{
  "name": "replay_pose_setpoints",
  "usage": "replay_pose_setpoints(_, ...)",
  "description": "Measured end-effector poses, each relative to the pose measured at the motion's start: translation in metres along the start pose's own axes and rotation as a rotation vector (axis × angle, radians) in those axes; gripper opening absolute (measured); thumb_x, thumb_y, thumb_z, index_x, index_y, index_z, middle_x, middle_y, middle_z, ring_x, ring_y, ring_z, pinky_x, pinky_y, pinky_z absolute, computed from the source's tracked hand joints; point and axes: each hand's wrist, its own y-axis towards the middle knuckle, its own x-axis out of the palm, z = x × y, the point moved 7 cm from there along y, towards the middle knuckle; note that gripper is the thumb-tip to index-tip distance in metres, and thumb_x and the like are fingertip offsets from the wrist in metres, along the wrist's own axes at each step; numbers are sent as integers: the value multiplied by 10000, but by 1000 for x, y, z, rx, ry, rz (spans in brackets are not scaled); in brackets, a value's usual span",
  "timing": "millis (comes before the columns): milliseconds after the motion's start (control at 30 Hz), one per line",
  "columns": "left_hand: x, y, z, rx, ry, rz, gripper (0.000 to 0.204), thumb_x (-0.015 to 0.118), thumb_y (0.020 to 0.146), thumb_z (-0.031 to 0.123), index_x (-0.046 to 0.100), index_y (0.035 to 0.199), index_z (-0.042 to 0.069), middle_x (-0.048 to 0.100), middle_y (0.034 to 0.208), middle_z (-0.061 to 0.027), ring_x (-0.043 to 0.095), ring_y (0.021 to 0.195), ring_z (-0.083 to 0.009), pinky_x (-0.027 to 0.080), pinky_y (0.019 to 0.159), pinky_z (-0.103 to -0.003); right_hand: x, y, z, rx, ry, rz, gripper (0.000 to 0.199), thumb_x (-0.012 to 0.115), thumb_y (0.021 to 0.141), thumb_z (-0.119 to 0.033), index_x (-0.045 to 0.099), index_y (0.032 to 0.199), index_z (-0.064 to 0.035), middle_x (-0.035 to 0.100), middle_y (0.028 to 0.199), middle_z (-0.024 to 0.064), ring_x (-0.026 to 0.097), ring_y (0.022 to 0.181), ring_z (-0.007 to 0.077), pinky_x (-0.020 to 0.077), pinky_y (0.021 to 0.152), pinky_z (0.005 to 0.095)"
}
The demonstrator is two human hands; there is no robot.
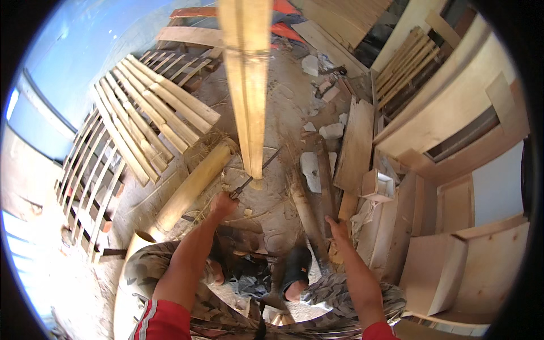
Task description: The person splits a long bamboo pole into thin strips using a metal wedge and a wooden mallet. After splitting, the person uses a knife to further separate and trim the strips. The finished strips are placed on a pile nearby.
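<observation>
My left hand (pixel 224 205) is closed round the handle of a long knife (pixel 242 187), whose thin blade slants away to the right. A split bamboo length (pixel 249 85) stands upright in front of me, with its lower end by the blade. Whether the blade passes behind the bamboo or sits in it, I cannot tell. To the right, my right hand (pixel 338 228) grips the near end of a dark wooden bar (pixel 326 184). The bar points away from me beside a thin pale board.
A thick bamboo pole (pixel 192 184) lies at left, beside split bamboo strips (pixel 150 105) on a slatted rack (pixel 85 187). A bamboo piece (pixel 306 209) lies near my foot. Planks (pixel 356 144), a small wooden box (pixel 378 186) and wooden furniture (pixel 436 266) crowd the right side.
</observation>
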Motion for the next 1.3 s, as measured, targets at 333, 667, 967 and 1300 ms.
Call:
replay_pose_setpoints(333, -15, -6, -3, -20, 37, -70, 407, 650, 743, 355, 721, 1008, 55, 697, 1008, -205, 660, 993, -360, 526, 852, -455, 78, -26, 5, 233, 230, -261, 469, 776, 725, -326, 613, 1001, 17, 642, 891, 127, 634, 831, 300, 495, 734, 409)
replay_pose_setpoints(667, -14, 7, -25, -10, 35, -81, 345, 646, 761, 271, 716, 992, 25, 697, 994, -211, 667, 984, -350, 533, 839, -446, 62, -66, -35, -201, 24, 18, 724, 808, 722, -308, 536, 1236, 123, 598, 1223, 228, 595, 1063, 336, 464, 882, 391)
replay_pose_setpoints(967, -21, 3, -18, -28, 61, -92, 304, 621, 788, 231, 715, 984, 19, 698, 1007, -201, 667, 988, -344, 533, 840, -440, 43, -133, -222, -791, 375, -79, 564, 770, 794, -236, 540, 1193, 89, 622, 1146, 151, 598, 1005, 247, 474, 877, 367)
replay_pose_setpoints(1300, -30, 5, -10, 17, 76, -80, 271, 620, 780, 183, 720, 986, 38, 703, 1007, -184, 669, 994, -335, 540, 834, -430, 113, -98, -88, -280, -556, -391, 507, 727, 755, -330, 652, 1084, 48, 668, 1043, 240, 641, 984, 337, 475, 864, 437)
